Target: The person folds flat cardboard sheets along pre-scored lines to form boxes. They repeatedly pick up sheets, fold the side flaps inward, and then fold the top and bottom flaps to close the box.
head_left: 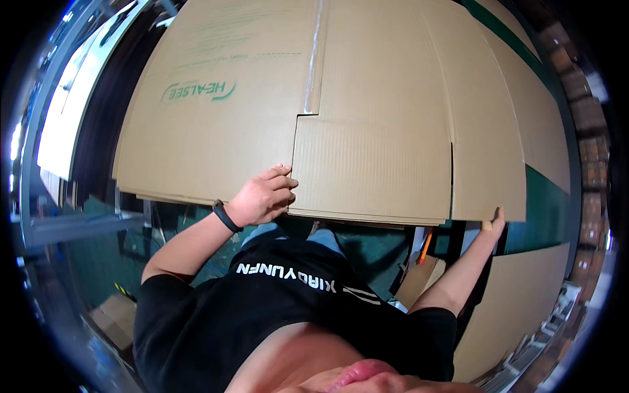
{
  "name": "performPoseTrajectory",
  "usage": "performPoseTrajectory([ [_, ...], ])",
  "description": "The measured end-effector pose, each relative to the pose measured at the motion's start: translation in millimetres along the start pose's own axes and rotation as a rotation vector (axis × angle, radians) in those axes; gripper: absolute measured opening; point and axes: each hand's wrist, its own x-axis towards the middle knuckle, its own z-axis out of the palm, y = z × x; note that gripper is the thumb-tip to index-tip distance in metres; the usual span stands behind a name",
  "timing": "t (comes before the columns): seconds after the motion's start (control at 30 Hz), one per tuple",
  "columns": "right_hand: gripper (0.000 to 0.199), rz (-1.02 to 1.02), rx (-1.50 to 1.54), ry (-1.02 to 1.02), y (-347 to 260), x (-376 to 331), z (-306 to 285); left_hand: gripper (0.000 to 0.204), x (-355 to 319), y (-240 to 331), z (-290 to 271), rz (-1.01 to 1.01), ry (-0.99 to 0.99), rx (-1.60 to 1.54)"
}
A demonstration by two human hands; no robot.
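Note:
A large flattened cardboard box point(373, 164), brown with green printing on its left panel, lies spread out in front of me. A taped seam runs down its middle to a stepped slot between two flaps. My left hand point(265, 195), with a black band on the wrist, rests palm down at that slot. Its fingers are slightly bent and apart, the tips touching the cardboard; nothing shows lifted in them. At the near right corner my right hand point(495, 226) grips the edge, thumb on top and the other fingers mostly hidden beneath.
More flat cardboard edges show under the near side. A green surface point(540, 209) lies to the right, with another cardboard sheet point(517, 301) below it. A metal frame point(85, 226) stands at left. An orange-handled object point(426, 245) sits below the near edge. Stacked brown cartons point(593, 170) line the far right.

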Motion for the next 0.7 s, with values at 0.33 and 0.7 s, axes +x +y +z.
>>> performPoseTrajectory([
  [0.33, 0.043, -0.995, -0.821, -0.766, -29.6, -234.2, 194.7, 0.028, -14.0, -3.7, 19.7, -0.087, 0.126, -0.049],
  [0.7, 0.047, -1.120, -1.250, -1.801, 185.5, -363.0, 251.5, 0.036, -19.0, -2.5, 29.6, -0.103, 0.251, -0.073],
])
